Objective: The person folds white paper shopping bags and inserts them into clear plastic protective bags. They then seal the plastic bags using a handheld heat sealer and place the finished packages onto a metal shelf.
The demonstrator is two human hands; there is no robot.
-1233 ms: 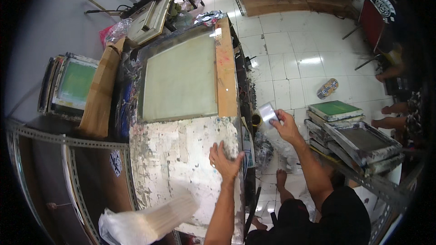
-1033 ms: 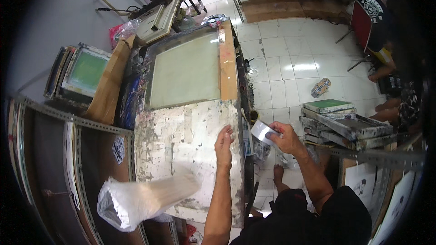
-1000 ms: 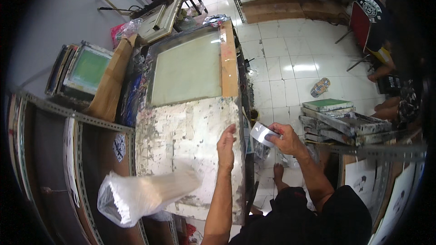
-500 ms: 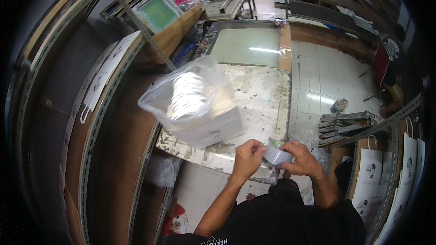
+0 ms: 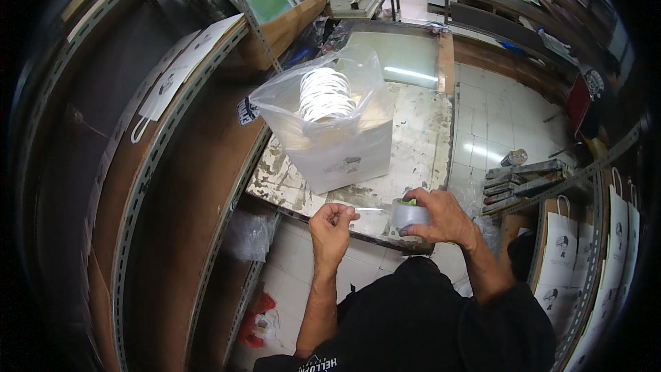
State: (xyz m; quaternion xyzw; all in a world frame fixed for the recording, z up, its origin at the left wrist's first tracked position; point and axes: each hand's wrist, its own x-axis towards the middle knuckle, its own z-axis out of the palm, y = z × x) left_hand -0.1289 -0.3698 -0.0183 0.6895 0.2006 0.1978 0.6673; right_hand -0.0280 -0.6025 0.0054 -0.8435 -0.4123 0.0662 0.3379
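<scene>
Two hands, one roll of tape and one bundle at a paint-flaked table (image 5: pixel 420 141). The right hand (image 5: pixel 444 217) grasps the single roll of clear tape (image 5: pixel 411 216), green at its core, above the near edge by the near right corner. The fingers of the left hand (image 5: pixel 330 231) pinch one thin pale strip (image 5: pixel 372 209) reaching toward the roll. Behind the near edge, toward the left, stands one clear plastic bag (image 5: pixel 375 72) around one bundle of white paper bags (image 5: pixel 348 165); their rope handles (image 5: pixel 326 96) overlap too closely to count from where I stand. At least three more white paper bags with handles (image 5: pixel 561 255) occupy the shelf at right. Labels: one printed drawing marks the bundle's front, its details too small to make out; pale lettering crosses the black shirt (image 5: pixel 413 317); one dark lettered sticker (image 5: pixel 248 111) shows beyond the left edge.
</scene>
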